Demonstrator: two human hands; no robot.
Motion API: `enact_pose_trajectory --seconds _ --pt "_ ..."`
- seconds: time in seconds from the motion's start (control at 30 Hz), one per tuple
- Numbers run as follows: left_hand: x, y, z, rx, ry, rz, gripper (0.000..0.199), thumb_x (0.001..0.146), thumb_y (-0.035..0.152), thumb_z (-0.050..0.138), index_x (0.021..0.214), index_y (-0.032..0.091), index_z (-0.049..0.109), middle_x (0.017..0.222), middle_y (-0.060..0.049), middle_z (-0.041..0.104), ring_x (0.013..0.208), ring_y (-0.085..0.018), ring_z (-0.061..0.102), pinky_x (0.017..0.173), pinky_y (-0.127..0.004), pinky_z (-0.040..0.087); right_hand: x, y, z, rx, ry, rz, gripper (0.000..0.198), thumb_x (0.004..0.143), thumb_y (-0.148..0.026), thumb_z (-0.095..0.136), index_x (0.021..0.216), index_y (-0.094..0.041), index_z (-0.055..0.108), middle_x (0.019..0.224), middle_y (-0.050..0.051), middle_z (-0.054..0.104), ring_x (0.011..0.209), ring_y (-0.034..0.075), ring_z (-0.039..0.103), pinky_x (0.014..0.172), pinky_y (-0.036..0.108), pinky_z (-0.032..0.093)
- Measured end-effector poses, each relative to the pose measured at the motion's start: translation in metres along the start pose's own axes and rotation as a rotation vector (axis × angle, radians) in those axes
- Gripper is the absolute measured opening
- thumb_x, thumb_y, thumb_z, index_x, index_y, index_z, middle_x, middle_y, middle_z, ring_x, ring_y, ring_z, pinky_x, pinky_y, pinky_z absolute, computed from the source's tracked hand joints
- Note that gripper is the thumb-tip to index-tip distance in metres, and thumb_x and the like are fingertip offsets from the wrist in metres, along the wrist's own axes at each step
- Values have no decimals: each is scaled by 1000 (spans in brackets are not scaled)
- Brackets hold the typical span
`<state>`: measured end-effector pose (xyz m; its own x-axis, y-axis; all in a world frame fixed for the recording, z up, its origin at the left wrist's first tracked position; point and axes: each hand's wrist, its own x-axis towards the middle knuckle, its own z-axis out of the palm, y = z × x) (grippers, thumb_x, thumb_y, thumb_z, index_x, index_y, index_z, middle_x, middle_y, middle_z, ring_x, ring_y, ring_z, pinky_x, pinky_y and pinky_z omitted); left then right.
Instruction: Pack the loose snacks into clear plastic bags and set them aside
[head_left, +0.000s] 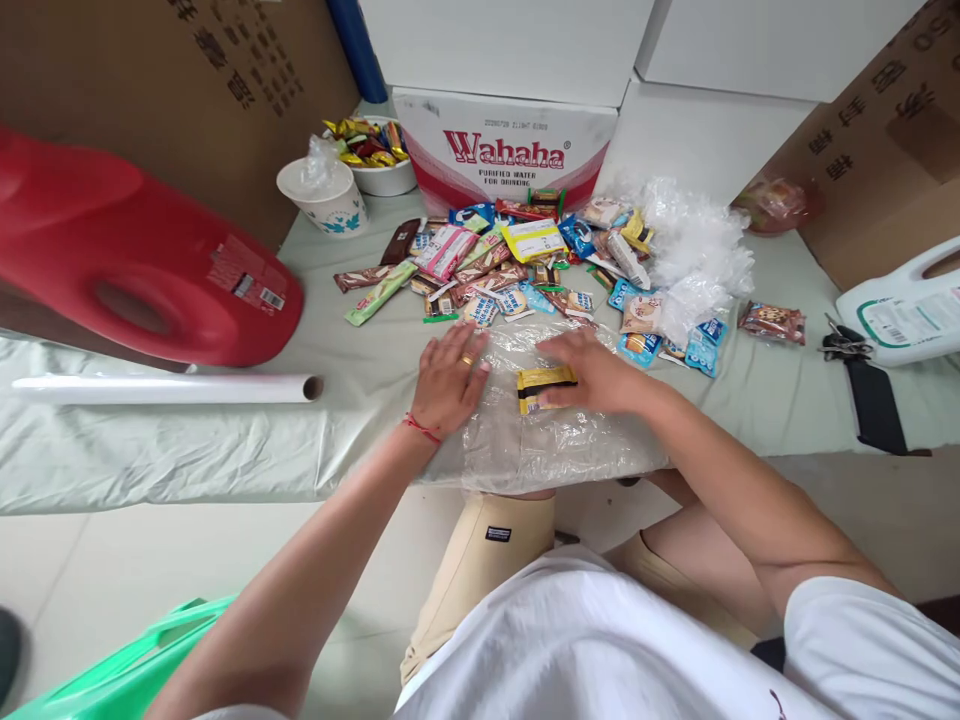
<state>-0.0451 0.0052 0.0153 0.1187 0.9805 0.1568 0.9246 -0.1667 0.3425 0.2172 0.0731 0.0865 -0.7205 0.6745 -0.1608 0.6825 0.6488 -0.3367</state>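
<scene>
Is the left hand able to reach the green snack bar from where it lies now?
Probably yes. The left hand lies flat on the clear plastic bag, and the green snack bar lies just beyond it on bare cloth, with nothing between them.

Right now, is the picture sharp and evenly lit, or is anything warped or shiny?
Head view: soft, even light; straight edges bow near the borders, as with the red jug; the clear plastic bag under both hands glints faintly; centre sharp.
</scene>
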Motion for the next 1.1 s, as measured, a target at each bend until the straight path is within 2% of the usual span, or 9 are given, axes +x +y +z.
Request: enact_pose_trajectory --seconds 0.1,0.2,0.3,0.37,0.47,0.57,0.77,0.97,1.1 --pt "5 -8 1 -54 133 -129 61 107 44 28 161 20 40 161 -17 51 154 -30 41 127 -51 32 21 23 -10 5 162 48 65 99 -44 59 156 -15 48 145 18 61 134 37 47 110 48 38" --pt "20 -11 1 -81 118 -186 75 100 50 46 166 18 28 144 -17 64 144 -34 50 126 -56 31 49 43 -11 -51 108 81 68 91 -29 66 155 -12 49 138 17 67 139 38 43 110 48 37" --pt "38 -13 -1 -100 58 -182 88 90 45 61 166 16 26 120 -12 75 133 -34 58 128 -59 26 68 53 -8 -103 30 47 47 88 -23 65 133 -14 68 124 15 72 132 37 50 108 47 36" --pt "46 -17 -5 -112 4 -167 81 87 38 63 161 17 38 103 -7 77 123 -33 62 127 -58 30 67 54 -10 -118 30 16 31 90 -23 62 116 -15 75 116 14 74 121 35 55 102 44 38" --pt "44 -23 -14 -122 -49 -76 53 88 32 60 140 24 64 90 -5 74 111 -30 65 117 -53 43 47 48 -20 -106 59 -63 24 95 -26 57 108 -16 75 106 13 73 109 31 57 94 40 38" --pt "27 -22 -27 -103 8 95 36 93 31 53 122 26 73 91 -5 71 105 -27 63 105 -49 51 11 35 -24 -177 95 -119 29 99 -25 52 115 -18 75 105 14 70 107 32 55 91 41 35" --pt "-21 -8 -30 43 89 363 32 95 19 45 101 27 76 92 -8 69 103 -28 62 104 -52 50 -56 21 11 -340 140 -161 54 102 -14 41 152 -25 57 107 15 67 107 32 51 97 48 32" --pt "-72 -13 -19 56 48 499 30 88 10 48 95 26 72 94 -8 71 109 -27 66 95 -45 55 -82 35 40 -303 138 -121 59 100 -12 42 156 -29 52 116 14 66 113 31 51 103 50 33" --pt "-86 -8 -50 -30 239 456 30 82 8 52 100 26 69 96 -8 68 108 -29 67 90 -47 56 -95 32 34 -219 258 -99 52 101 -13 43 148 -28 59 134 14 63 123 30 51 106 49 36"
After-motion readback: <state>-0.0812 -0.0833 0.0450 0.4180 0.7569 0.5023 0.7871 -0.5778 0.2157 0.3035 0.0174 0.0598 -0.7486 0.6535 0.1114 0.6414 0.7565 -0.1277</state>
